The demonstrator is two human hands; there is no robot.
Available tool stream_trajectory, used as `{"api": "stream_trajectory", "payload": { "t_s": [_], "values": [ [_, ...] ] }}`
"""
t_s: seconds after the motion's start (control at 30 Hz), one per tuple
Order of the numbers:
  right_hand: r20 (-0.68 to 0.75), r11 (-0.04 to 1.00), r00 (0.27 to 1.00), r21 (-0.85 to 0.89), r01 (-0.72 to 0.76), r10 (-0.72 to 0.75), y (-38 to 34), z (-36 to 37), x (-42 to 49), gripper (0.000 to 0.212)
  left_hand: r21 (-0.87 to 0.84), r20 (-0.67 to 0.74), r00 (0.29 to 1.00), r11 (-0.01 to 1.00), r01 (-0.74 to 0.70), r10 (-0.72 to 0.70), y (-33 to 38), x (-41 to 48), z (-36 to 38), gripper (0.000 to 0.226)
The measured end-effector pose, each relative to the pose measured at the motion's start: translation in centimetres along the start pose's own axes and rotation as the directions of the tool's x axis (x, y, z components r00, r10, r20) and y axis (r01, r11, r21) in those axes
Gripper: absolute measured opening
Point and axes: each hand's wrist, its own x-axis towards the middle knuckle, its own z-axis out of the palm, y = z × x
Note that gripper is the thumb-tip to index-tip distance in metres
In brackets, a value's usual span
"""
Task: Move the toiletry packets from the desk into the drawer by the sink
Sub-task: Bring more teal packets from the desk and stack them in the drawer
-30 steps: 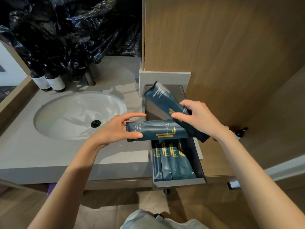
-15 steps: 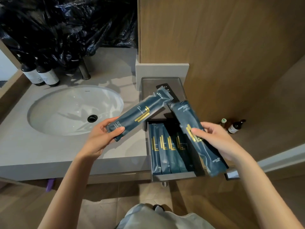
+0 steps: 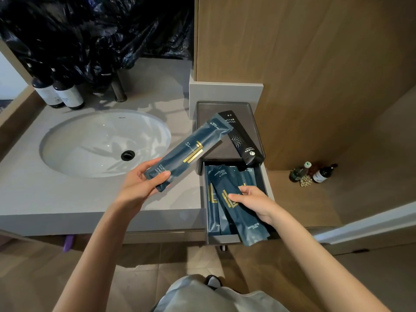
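My left hand [image 3: 144, 183] grips one end of a long dark blue toiletry packet [image 3: 191, 152] with a gold mark, held slanted above the counter beside the sink. My right hand [image 3: 254, 202] holds a second blue packet [image 3: 227, 199] lying slanted on the packets inside the open drawer [image 3: 225, 239]; its near end sticks out over the drawer front. Several matching blue packets [image 3: 212, 197] lie lengthwise in the drawer. A black toothbrush packet [image 3: 242, 138] rests on the grey tray [image 3: 202, 122] above the drawer's back.
A white oval sink [image 3: 103, 143] is set in the grey counter [image 3: 45, 194]. Two dark bottles [image 3: 58, 93] and a tap [image 3: 118, 91] stand behind it under black plastic sheeting. A wood panel [image 3: 304, 64] rises on the right, with small bottles [image 3: 315, 172] on a ledge.
My right hand has lowered its packet from above the drawer's right side down onto the packets inside. My left hand's packet stays slanted above the counter.
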Motion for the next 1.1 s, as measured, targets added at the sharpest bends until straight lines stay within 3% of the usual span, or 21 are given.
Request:
{"api": "stream_trajectory", "payload": {
  "t_s": [0.27, 0.5, 0.67, 0.93, 1.1],
  "values": [
    [-0.101, 0.979, 0.995, 0.202, 0.023, -0.003, -1.8, 3.5, 2.3, 0.060, -0.011, -0.002, 1.000, 1.000, 0.004, -0.004, 0.4, -1.2, 0.6, 0.035],
    [-0.151, 0.980, 0.973, -0.119, 0.157, -0.174, -1.1, 3.0, 1.8, 0.051, -0.043, -0.002, 1.000, 0.999, -0.005, 0.005, 0.6, -1.8, 1.1, 0.033],
    [-0.117, 0.926, 0.957, -0.308, 0.221, -0.267, 0.8, 1.1, 0.9, 0.061, -0.035, 0.024, 1.000, 0.999, 0.001, 0.000, 0.4, -1.7, 1.1, 0.032],
    [-0.100, 0.928, 0.950, -0.265, 0.263, -0.297, 1.2, 3.1, 1.0, 0.068, -0.032, 0.037, 0.999, 0.999, 0.007, -0.006, 0.3, -1.4, 1.2, 0.030],
    [-0.117, 0.830, 0.905, -0.460, 0.316, -0.409, 1.2, 3.0, 1.1, 0.065, -0.040, 0.036, 0.999, 0.999, 0.013, -0.012, 0.1, -1.6, 1.2, 0.030]
  ]
}}
